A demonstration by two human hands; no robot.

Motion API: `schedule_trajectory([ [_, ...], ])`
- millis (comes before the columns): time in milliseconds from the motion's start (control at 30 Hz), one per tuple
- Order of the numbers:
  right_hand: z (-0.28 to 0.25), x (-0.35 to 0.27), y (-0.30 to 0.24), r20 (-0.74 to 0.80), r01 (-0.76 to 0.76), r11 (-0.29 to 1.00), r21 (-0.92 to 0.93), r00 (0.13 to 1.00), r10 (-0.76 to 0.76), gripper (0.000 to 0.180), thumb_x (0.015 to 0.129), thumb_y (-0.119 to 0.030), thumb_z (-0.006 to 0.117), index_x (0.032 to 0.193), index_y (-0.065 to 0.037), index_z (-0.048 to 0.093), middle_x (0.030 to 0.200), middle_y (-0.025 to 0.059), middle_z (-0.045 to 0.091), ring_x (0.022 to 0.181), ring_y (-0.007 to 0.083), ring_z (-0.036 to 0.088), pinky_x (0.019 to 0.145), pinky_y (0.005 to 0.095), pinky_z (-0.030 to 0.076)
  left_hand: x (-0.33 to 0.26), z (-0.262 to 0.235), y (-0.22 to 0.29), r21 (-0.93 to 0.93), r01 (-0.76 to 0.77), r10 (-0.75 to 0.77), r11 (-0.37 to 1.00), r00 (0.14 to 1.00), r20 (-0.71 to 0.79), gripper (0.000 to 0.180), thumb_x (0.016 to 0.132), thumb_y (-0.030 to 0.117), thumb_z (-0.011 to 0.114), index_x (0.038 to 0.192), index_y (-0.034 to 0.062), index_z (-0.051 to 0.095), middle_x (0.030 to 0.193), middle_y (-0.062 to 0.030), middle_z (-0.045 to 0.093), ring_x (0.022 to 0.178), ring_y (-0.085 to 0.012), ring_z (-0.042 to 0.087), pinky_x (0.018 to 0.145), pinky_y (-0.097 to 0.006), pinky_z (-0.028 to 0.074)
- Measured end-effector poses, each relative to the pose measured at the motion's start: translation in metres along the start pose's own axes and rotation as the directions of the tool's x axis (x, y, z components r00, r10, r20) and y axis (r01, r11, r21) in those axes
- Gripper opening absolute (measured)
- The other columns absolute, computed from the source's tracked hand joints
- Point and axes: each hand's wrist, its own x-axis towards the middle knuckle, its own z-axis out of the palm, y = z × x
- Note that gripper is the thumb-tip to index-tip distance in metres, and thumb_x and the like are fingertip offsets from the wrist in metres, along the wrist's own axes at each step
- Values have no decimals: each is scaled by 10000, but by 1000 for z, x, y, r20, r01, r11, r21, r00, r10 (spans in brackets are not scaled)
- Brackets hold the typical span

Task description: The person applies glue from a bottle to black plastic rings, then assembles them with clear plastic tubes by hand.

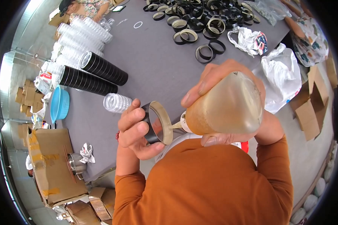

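My left hand [133, 131] grips a black ring [166, 125] with a beige inner face, held up on its edge in front of my chest. In my right hand [229, 101] is a squeeze bottle [229, 107] of cloudy amber liquid, tipped on its side with its base to the right. The bottle's thin nozzle points left and meets the ring's beige rim, or comes very close to it. Just beyond my left hand lies a short stack of clear plastic rings [117, 103] on the grey table [154, 60].
Two tall black stacks [105, 68] lie at the left, before many clear stacks [84, 35]. Loose black rings [204, 53] heap at the far side. White plastic bags [281, 73] sit right. A blue basin [60, 103], metal mug [77, 164] and cardboard box [50, 161] are left.
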Motion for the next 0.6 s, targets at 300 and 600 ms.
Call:
schedule_trajectory([
  [300, -3, -8, -2, -86, -180, 962, 205, 976, 201, 617, 646, -179, 861, 1104, 7, 492, 986, 142, 632, 940, 254, 656, 787, 384, 559, -3, 5, -5, 57, -52, 51, 997, 998, 20, 742, 737, -98, 694, 1266, 374, 476, 1353, -64, 386, 1259, -319, 452, 1048, -552, 413],
  [600, -18, -56, 95, -120, -127, 218, 968, 527, 841, 488, 843, -348, 705, 1185, -52, 522, 1085, 129, 644, 906, 231, 626, 714, 338, 521, 9, 36, -36, 297, 270, -325, 916, 933, 154, 683, 653, 105, 807, 1252, 102, 480, 1274, -170, 432, 1151, -342, 495, 924, -445, 468],
])
